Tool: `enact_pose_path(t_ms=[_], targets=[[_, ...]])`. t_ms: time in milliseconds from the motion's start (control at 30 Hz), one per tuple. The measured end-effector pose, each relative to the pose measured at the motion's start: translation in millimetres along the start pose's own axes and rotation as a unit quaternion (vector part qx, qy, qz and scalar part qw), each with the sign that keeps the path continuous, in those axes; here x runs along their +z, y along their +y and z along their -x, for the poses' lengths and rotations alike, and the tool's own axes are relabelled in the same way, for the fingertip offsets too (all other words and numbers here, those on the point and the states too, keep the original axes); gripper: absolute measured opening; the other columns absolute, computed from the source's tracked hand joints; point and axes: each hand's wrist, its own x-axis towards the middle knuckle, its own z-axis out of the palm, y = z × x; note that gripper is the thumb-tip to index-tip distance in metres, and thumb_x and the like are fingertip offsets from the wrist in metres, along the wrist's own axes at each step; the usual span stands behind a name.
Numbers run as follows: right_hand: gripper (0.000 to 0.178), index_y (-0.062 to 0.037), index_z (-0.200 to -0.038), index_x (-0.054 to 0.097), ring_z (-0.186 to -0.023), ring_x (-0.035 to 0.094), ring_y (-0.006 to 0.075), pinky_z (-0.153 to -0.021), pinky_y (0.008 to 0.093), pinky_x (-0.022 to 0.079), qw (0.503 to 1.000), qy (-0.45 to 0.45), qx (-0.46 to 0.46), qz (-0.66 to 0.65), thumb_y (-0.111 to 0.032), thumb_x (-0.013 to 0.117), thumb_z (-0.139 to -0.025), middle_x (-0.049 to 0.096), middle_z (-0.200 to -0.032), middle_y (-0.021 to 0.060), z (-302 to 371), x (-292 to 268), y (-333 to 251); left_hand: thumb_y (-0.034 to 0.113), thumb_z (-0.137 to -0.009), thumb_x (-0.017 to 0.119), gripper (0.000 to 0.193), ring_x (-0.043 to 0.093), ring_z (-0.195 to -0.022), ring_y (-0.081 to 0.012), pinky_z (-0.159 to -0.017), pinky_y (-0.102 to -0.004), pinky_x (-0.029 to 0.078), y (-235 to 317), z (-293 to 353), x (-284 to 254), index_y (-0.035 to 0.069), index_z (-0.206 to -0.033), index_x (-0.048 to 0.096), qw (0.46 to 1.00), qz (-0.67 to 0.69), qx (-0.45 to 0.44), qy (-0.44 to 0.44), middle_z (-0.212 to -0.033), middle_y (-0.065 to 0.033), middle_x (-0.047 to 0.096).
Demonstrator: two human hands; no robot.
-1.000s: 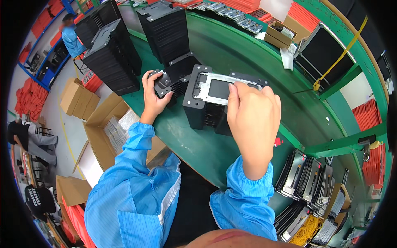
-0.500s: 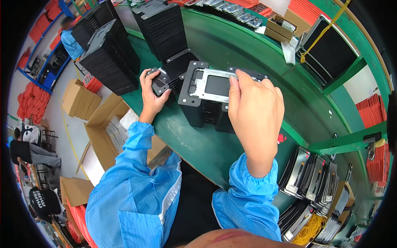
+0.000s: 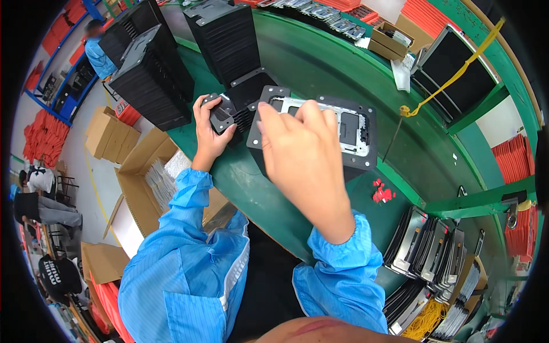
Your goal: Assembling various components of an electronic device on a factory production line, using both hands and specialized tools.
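My left hand (image 3: 210, 134) is closed round the end of a black tray (image 3: 222, 121) that tops a small stack. To its right stands another stack, whose top black tray (image 3: 366, 114) has a white-and-silver metal phone frame (image 3: 355, 134) lying in its recess. Above that frame my right hand (image 3: 306, 157) is bent over, thumb and fingers curled down at the frame's left end. The hand covers the middle of the frame, and most of its fingertips are hidden. The frame's right end shows, flat within the tray.
Tall stacks of black trays (image 3: 220, 43) stand behind on the green table (image 3: 246, 183). Small red pieces (image 3: 383, 191) lie to the right, near racked dark panels (image 3: 409, 237). An open carton (image 3: 128, 186) is at the left. A yellow cord (image 3: 446, 86) hangs at the upper right.
My right hand has moved left along the metal phone frame, from its right end to its left end, uncovering the right end and the red pieces. My left hand has stayed in place.
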Motion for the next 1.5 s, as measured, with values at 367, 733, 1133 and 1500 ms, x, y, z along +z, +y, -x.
enact_pose_path(t_ms=[367, 733, 1133, 1500], targets=[[0.025, -0.0047, -0.115, 0.075, -0.086, 0.059, 0.0267, -0.079, 0.0406, 0.044, 0.998, 0.026, 0.003, -0.060, -0.018, 0.072, -0.093, 0.074, -0.085, 0.0078, 6.1, -11.8, 5.3, 0.027, -0.071, 0.084, 0.073, 0.050, -0.135, -0.0410, -0.114, -0.0461, 0.041, -6.6, 3.8, 0.7, 0.008, -0.136, 0.058, 1.000, -0.016, 0.010, 0.004, -0.146, -0.0219, 0.044], [0.016, -0.0063, -0.106, 0.076, -0.079, 0.069, 0.0314, -0.072, 0.0447, 0.053, 0.944, 0.214, 0.241, 0.077, -0.015, 0.072, -0.093, 0.076, -0.089, 0.0107, 88.0, -157.2, 66.4, 0.010, -0.072, 0.081, 0.100, 0.041, -0.144, -0.0367, -0.123, -0.0425, 0.031, -2.6, 0.4, 18.5, 0.001, -0.160, 0.035, 0.999, 0.046, 0.019, 0.001, -0.155, -0.0197, 0.041], [0.031, -0.0046, -0.127, 0.068, -0.107, 0.072, 0.0374, -0.091, 0.0442, 0.059, 0.833, -0.013, 0.377, 0.405, -0.007, 0.064, -0.096, 0.071, -0.126, 0.0207, 301.9, -108.3, 47.3, 0.018, -0.089, 0.075, 0.093, 0.039, -0.147, -0.0390, -0.124, -0.0495, 0.030, -17.6, 5.3, 11.0, 0.001, -0.165, 0.023, 0.995, 0.094, -0.004, -0.019, -0.161, -0.0231, 0.035], [0.040, -0.0009, -0.129, 0.069, -0.112, 0.072, 0.0361, -0.097, 0.0423, 0.057, 0.926, 0.273, 0.255, 0.055, 0.010, 0.060, -0.091, 0.074, -0.122, 0.0175, 219.4, -91.0, -16.5, 0.049, -0.100, 0.065, 0.083, 0.055, -0.131, -0.0429, -0.114, -0.0528, 0.046, 127.2, 80.6, -4.3, -0.002, -0.156, 0.029, 0.842, 0.490, 0.206, -0.089, -0.155, -0.0264, 0.042]])
